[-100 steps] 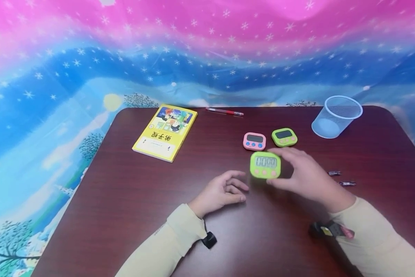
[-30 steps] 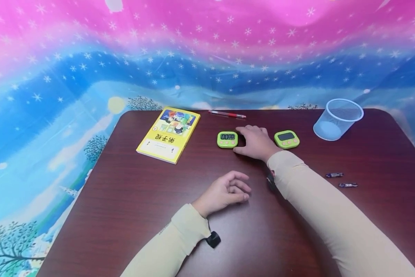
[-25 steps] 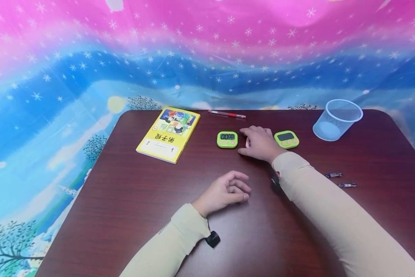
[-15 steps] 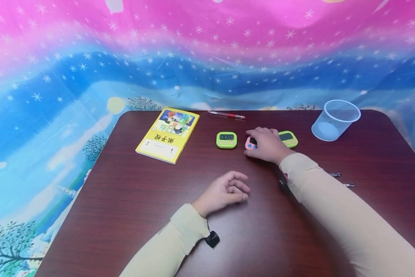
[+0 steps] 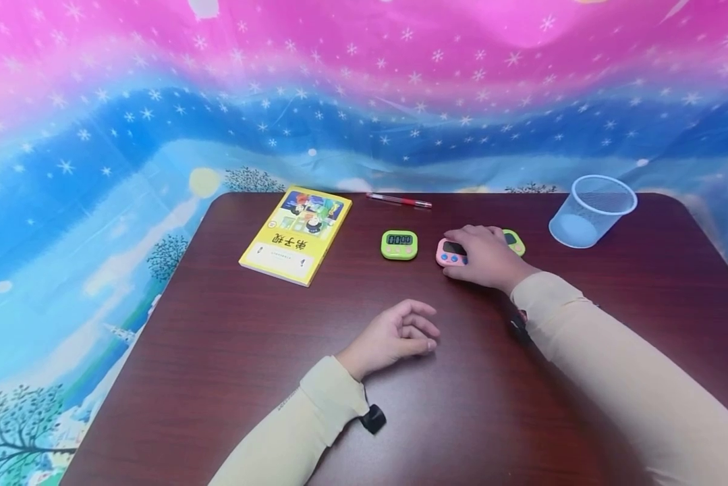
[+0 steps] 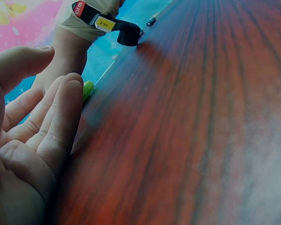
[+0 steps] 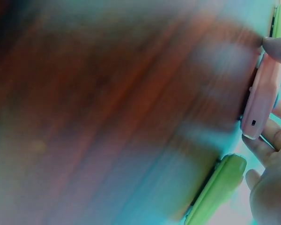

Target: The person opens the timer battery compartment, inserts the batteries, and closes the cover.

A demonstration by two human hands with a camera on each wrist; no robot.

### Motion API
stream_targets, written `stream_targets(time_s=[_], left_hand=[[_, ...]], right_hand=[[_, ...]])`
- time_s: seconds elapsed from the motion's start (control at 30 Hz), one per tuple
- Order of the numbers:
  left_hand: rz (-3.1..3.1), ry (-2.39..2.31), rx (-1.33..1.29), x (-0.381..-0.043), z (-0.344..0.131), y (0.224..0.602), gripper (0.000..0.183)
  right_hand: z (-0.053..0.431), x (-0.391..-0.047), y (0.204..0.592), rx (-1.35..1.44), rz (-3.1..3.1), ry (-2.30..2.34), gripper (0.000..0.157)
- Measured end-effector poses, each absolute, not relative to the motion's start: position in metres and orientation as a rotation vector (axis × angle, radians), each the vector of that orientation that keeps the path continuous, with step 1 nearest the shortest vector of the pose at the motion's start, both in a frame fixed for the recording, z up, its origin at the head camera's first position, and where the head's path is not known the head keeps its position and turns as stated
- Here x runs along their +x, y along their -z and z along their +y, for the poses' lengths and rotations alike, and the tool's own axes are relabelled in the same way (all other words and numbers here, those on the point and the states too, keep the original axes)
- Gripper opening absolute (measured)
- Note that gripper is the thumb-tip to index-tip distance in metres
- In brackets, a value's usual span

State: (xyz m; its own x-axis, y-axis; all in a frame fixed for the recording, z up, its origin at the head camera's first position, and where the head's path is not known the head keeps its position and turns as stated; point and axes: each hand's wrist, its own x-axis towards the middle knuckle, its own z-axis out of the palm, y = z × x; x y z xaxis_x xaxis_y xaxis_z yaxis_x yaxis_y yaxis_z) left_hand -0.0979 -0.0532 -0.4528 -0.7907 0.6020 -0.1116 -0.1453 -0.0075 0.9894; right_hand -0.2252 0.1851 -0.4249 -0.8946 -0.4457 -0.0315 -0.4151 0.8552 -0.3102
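Note:
In the head view my right hand (image 5: 488, 255) grips the pink digital timer (image 5: 447, 251), thumb on its near edge and fingers over its far edge; the palm hides its right part. The right wrist view shows the pink timer (image 7: 261, 98) between thumb and fingers, close to the tabletop. A green timer (image 5: 399, 245) reading 00:00 lies to its left. Partly covered by my right hand, a second green timer (image 5: 514, 243) with a blank screen lies on the right. My left hand (image 5: 389, 337) rests on the table, fingers loosely bent, holding nothing.
A yellow book (image 5: 297, 236) lies at the back left of the dark wooden table (image 5: 236, 364). Near the back edge is a red pen (image 5: 399, 200). A light-blue mesh pen holder (image 5: 591, 212) stands at the back right. Patterned cloth (image 5: 364, 101) hangs behind.
My right hand set the held green timer down left of the pink one and let go. It then moved right and took hold of the pink timer, which shifted slightly right. My left hand stayed still.

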Motion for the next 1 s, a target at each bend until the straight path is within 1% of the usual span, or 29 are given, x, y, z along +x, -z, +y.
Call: stream_targets(time_s=[0.27, 0.57, 0.83, 0.9, 1.0], left_hand=[[1.775, -1.833, 0.479, -0.097, -0.053, 0.453, 0.050], [1.888, -1.811, 0.522, -0.095, -0.050, 0.452, 0.046], [2.117, -1.830, 0.481, -0.092, -0.049, 0.445, 0.039], [2.190, -1.824, 0.491, -0.092, -0.049, 0.444, 0.041], [2.253, -1.818, 0.543, -0.092, -0.049, 0.443, 0.051]], right_hand=[[0.185, -0.215, 0.426, -0.647, 2.893, 0.559, 0.071], [0.180, -0.186, 0.420, -0.681, 2.821, 0.862, 0.065], [0.185, -0.154, 0.415, -0.539, 2.684, 1.168, 0.052], [0.185, -0.146, 0.413, -0.519, 2.629, 1.237, 0.048], [0.184, -0.135, 0.411, -0.509, 2.530, 1.327, 0.041]])
